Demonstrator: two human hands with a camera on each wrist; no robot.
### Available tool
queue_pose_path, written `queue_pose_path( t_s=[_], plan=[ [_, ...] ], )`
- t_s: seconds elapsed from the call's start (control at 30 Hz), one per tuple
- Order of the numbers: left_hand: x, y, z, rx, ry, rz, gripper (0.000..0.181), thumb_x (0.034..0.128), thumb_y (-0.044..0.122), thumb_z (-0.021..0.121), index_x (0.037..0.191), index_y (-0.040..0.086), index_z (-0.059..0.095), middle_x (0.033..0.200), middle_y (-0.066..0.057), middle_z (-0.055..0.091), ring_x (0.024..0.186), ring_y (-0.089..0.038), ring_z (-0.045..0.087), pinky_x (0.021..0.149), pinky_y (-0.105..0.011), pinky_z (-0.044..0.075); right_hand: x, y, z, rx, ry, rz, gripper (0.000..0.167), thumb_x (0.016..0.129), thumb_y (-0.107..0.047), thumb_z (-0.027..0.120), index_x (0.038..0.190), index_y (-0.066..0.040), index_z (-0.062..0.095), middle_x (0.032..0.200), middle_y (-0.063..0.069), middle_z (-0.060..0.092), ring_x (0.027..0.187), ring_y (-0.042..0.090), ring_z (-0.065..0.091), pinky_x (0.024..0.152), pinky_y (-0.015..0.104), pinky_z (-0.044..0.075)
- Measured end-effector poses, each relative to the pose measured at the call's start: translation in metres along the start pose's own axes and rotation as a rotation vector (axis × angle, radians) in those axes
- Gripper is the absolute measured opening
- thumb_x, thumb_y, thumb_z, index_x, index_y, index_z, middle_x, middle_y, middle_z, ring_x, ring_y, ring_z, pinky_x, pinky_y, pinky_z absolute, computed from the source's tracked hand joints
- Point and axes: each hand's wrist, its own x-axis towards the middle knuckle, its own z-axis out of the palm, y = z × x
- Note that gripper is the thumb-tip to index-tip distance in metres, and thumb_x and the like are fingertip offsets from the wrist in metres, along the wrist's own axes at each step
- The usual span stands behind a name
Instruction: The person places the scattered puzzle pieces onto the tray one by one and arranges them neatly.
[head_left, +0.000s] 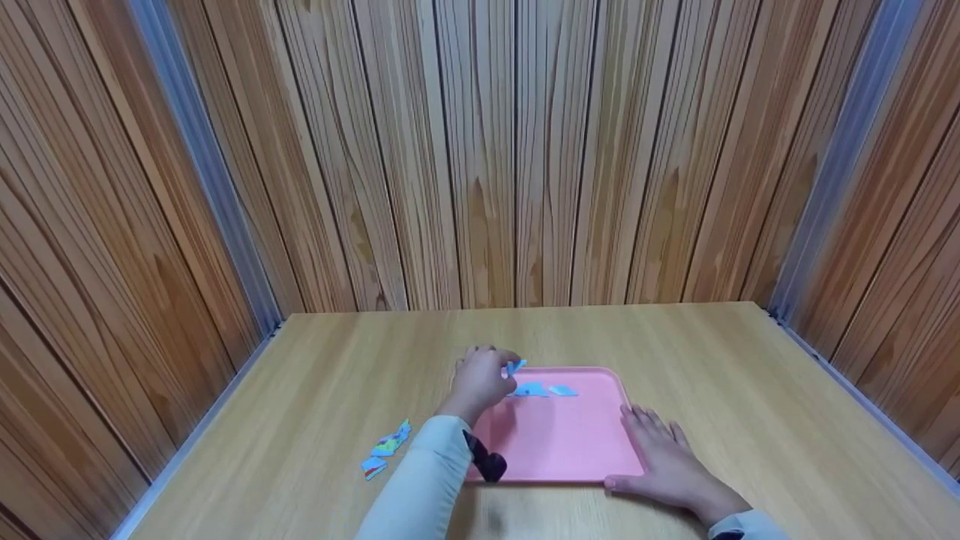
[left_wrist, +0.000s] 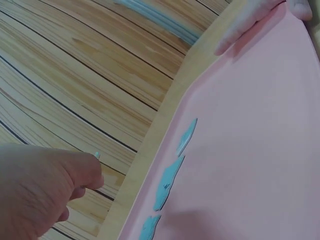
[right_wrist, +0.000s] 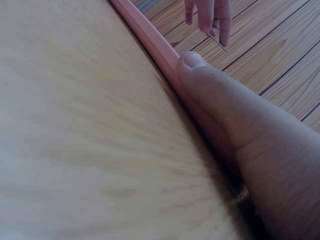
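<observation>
Between thumb and fingers, my left hand (head_left: 480, 382) pinches a small blue puzzle piece (head_left: 516, 367) above the far left corner of a pink tray (head_left: 559, 442). In the left wrist view, only a sliver of that piece (left_wrist: 97, 155) shows past the fingers. Along the tray's far edge lie flat, irregular blue pieces: one (left_wrist: 169, 182) in the middle, one (left_wrist: 187, 137) to its right, and another (left_wrist: 149, 227) partly cut off by the frame. My right hand (head_left: 664, 457) rests at the tray's near right corner, fingers extended along the side, thumb (right_wrist: 195, 62) against the front rim.
Left of the tray, multicoloured pieces (head_left: 390, 442) lie on the wooden table (head_left: 300, 390), with a blue and red piece (head_left: 373, 466) nearest me. Wood-patterned walls (head_left: 480, 150) enclose the table at the back and sides. A dark wrist device (head_left: 487, 457) hangs over the tray.
</observation>
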Motion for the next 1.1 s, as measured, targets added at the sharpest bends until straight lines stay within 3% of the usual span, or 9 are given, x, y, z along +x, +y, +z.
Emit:
queue_pose_path(
  t_s=[0.47, 0.87, 1.1],
  plan=[
    [0.011, 0.013, 0.023, -0.085, -0.023, 0.051, 0.033, 0.0849, 0.013, 0.077, 0.115, 0.026, 0.075, 0.119, 0.004, 0.064, 0.116, -0.022, 0.052, 0.100, -0.047, 0.042, 0.001, 0.001, 0.003, -0.005, -0.010, 0.006, 0.118, 0.077, -0.069, 0.070, 0.157, 0.004, 0.024, 0.160, 0.031, 0.024, 0.147, 0.053, 0.018, 0.111, 0.074, 0.004],
    [0.016, 0.022, 0.050, -0.025, -0.013, 0.189, 0.029, 0.0845, 0.016, 0.078, 0.113, 0.020, 0.074, 0.108, 0.005, 0.067, 0.107, -0.018, 0.055, 0.099, -0.043, 0.040, -0.001, 0.001, 0.003, -0.010, 0.010, -0.002, 0.118, 0.077, -0.070, 0.071, 0.157, 0.003, 0.025, 0.159, 0.031, 0.026, 0.146, 0.053, 0.020, 0.111, 0.074, 0.006],
    [0.020, 0.028, 0.064, 0.001, -0.026, 0.200, 0.031, 0.0846, 0.022, 0.082, 0.114, 0.020, 0.073, 0.104, 0.008, 0.066, 0.104, -0.016, 0.054, 0.097, -0.041, 0.042, -0.001, -0.001, 0.001, -0.013, 0.034, -0.020, 0.117, 0.076, -0.069, 0.072, 0.156, 0.004, 0.027, 0.159, 0.031, 0.028, 0.146, 0.053, 0.022, 0.111, 0.074, 0.007]
  ],
)
